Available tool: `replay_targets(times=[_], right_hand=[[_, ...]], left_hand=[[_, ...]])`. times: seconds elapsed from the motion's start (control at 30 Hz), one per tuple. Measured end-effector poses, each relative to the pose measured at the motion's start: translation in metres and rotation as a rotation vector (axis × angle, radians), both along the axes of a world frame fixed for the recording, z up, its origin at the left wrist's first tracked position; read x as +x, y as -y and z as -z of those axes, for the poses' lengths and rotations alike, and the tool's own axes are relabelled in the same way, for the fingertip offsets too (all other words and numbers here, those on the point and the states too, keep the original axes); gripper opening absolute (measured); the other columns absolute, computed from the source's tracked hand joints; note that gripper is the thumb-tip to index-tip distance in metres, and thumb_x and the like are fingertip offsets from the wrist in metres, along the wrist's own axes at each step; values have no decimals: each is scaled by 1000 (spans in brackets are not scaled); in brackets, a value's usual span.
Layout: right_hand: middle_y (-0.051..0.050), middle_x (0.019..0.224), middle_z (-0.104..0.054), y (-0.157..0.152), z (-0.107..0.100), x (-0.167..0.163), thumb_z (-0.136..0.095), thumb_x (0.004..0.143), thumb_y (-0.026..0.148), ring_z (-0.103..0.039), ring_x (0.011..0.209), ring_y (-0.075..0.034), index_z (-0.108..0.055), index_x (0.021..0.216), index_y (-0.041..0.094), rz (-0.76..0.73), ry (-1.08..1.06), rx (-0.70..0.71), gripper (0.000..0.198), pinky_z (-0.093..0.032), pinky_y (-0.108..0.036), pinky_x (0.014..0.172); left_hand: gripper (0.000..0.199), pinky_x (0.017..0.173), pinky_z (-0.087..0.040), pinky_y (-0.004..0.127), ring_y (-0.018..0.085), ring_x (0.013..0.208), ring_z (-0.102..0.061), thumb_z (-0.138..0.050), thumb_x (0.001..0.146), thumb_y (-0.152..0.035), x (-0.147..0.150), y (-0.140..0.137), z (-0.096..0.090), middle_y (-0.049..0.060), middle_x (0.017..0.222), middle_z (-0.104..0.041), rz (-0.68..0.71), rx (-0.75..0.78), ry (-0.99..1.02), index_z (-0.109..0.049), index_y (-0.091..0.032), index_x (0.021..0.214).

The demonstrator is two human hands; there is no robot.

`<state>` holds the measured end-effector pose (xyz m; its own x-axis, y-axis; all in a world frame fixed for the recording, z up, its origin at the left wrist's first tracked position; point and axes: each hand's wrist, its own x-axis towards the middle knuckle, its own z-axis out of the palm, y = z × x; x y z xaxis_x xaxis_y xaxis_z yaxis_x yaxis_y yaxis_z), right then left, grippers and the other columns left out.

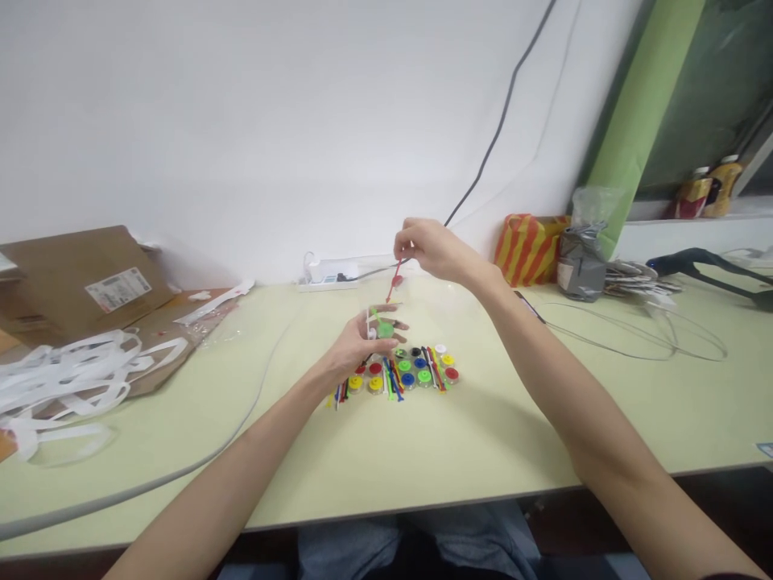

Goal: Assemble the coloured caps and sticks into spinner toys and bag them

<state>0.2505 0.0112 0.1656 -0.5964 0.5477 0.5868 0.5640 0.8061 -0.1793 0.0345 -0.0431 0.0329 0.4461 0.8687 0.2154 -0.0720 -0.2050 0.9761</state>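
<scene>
My right hand [426, 246] is raised above the table, thumb and fingers pinched on the upper end of a thin red plastic stick [394, 282] that hangs downward. Below it, my left hand [362, 342] curls around a see-through item with a green round piece [385, 329] and a white piece at its side; whether it is a bag or a container I cannot tell. The stick's lower tip is just above my left fingers. On the table under my hands lie several small round pots with coloured lids [408, 379] and bundles of thin coloured sticks [392, 379].
At the left are a cardboard box [90, 274] and a heap of white strips [78, 383]. A grey cable [181, 471] crosses the table's left side. A power strip [329, 274] stands by the wall. At the right are a striped bag [531, 246], a grey pouch [580, 262] and thin wires.
</scene>
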Motion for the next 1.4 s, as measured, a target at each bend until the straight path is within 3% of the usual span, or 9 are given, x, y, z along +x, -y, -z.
replay_targets(times=[0.1, 0.2, 0.47, 0.6, 0.7, 0.87, 1.07, 1.23, 1.4], right_hand=[[-6, 90, -64, 6, 1, -6, -55, 89, 12, -55, 81, -16, -72, 85, 15, -77, -12, -55, 18, -39, -31, 75], [-4, 84, -67, 11, 2, -12, -58, 85, 11, -55, 77, -14, -71, 82, 15, -154, -10, -111, 14, -39, -30, 73], [-2, 79, -68, 17, 10, -30, -64, 83, 16, -55, 76, -15, -71, 79, 18, -198, -21, -89, 9, -39, -31, 72], [-7, 92, -69, 0, 16, -27, -52, 92, 14, -57, 90, -21, -74, 90, 19, -90, -120, 100, 22, -41, -34, 83], [-8, 95, -67, -28, 32, -19, -41, 95, 11, -57, 92, -22, -72, 101, 19, 61, -192, 174, 32, -42, -35, 87], [-13, 116, -67, -64, 88, -16, -51, 92, 13, -57, 110, -26, -70, 114, 18, 230, 215, -68, 30, -42, -37, 95], [-11, 138, -61, -74, 138, -26, -52, 91, 9, -54, 127, -27, -70, 123, 22, 139, 485, -184, 39, -41, -38, 103], [-14, 126, -68, -79, 141, -24, -51, 92, 14, -59, 121, -29, -72, 119, 18, 162, 466, -191, 34, -44, -37, 98], [-10, 113, -75, -79, 142, -25, -58, 88, 15, -67, 106, -25, -78, 107, 21, 156, 420, -206, 28, -46, -30, 90]], left_hand=[[79, 87, -58, 39, 29, 106, -70, -88, 67, -20, 1, -4, 3, 17, 124, -68, 22, 20, 43, -51, -19, 136], [77, 92, -55, 39, 29, 110, -68, -87, 69, -18, 1, -7, 7, 18, 126, -67, 29, 19, 64, -51, -18, 137], [74, 69, -60, 35, 34, 106, -69, -83, 71, -24, 1, -6, 11, 20, 124, -66, 70, 15, 60, -51, -18, 137], [68, 64, -61, 32, 30, 97, -72, -80, 69, -20, 5, -7, 11, 18, 115, -70, -57, 53, 93, -54, -17, 132], [61, 65, -62, 32, 27, 96, -72, -77, 68, -17, 4, -12, 10, 15, 112, -71, -321, 104, 181, -55, -16, 125], [53, 67, -62, 32, 24, 94, -72, -74, 66, -15, -9, -24, 12, 11, 111, -71, -640, 130, 271, -57, -17, 116], [54, 66, -62, 31, 24, 92, -72, -73, 65, -15, -9, -23, 12, 10, 109, -71, -641, 157, 220, -57, -18, 117], [57, 64, -62, 31, 24, 91, -72, -73, 64, -16, -5, -21, 11, 10, 106, -71, -604, 161, 194, -55, -17, 118], [57, 63, -62, 30, 24, 92, -72, -74, 65, -17, -6, -20, 12, 10, 105, -71, -563, 141, 172, -55, -17, 118]])
